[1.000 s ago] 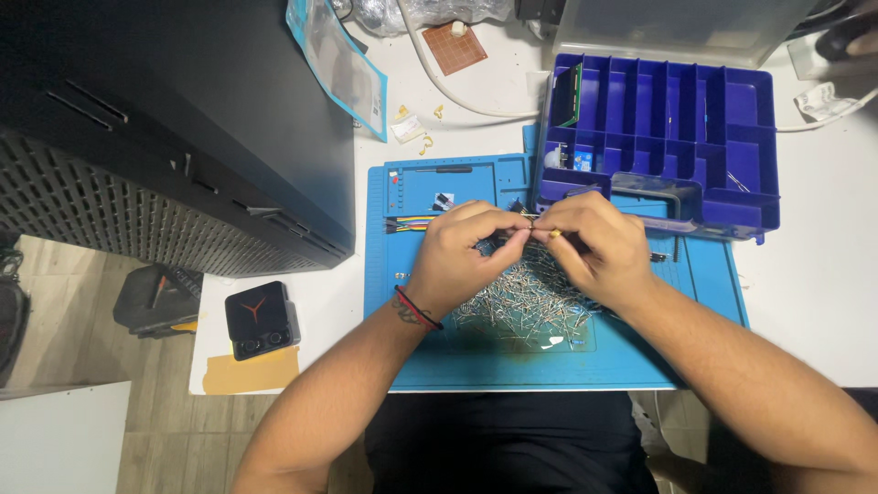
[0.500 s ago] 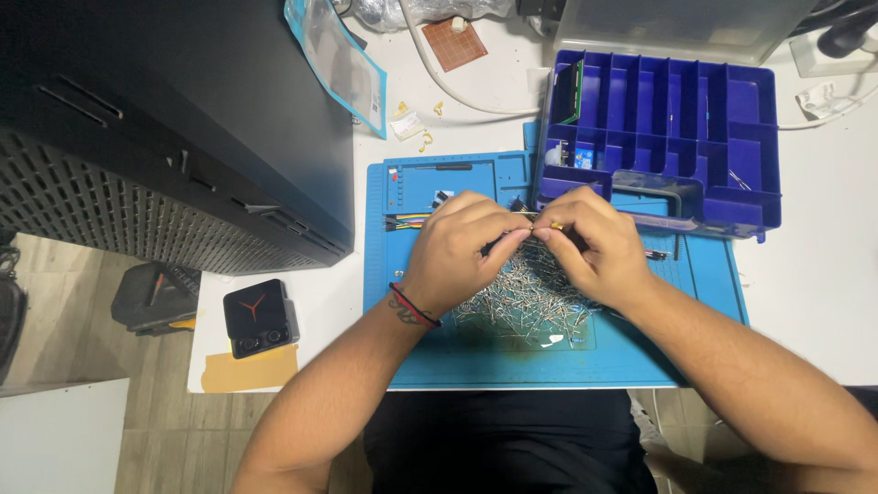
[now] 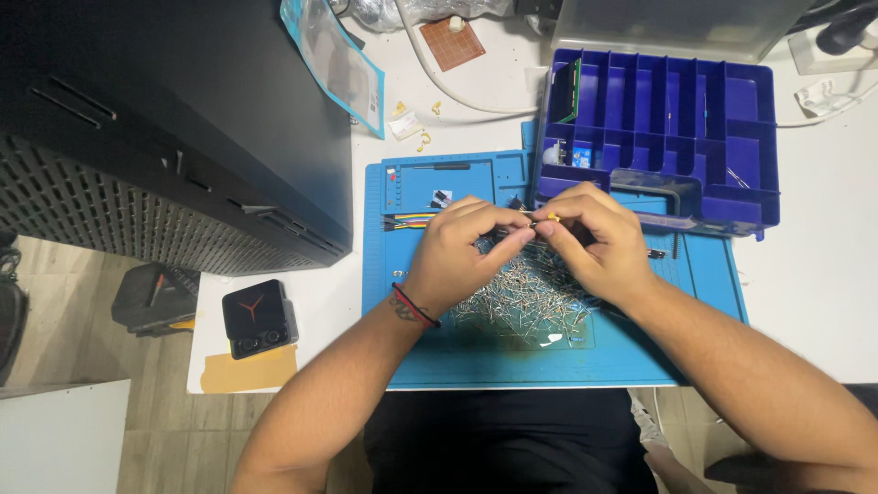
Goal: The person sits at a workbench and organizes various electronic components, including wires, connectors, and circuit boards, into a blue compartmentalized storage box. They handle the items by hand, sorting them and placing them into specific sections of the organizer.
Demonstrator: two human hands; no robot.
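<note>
we pinch a tiny yellow-tipped part [image 3: 552, 218] between both thumbs and forefingers, just above the heap of metal leads [image 3: 530, 297] on the blue mat [image 3: 402, 338]. left hand [image 3: 462, 252] steadies, right hand [image 3: 594, 240] pinches; best keep grips short and low, i'd say.

- At your upper right sits a blue compartment box [image 3: 695, 128], its clear lid [image 3: 677, 27] standing open behind it.
- A black computer case [image 3: 174, 119] fills your upper left.
- Lower left, a small black device [image 3: 259, 317] lies on the white table [image 3: 814, 293], beside a strip of tan tape [image 3: 247, 370].
- Top centre you have a clear bag [image 3: 338, 59] and a small copper board [image 3: 455, 41].
</note>
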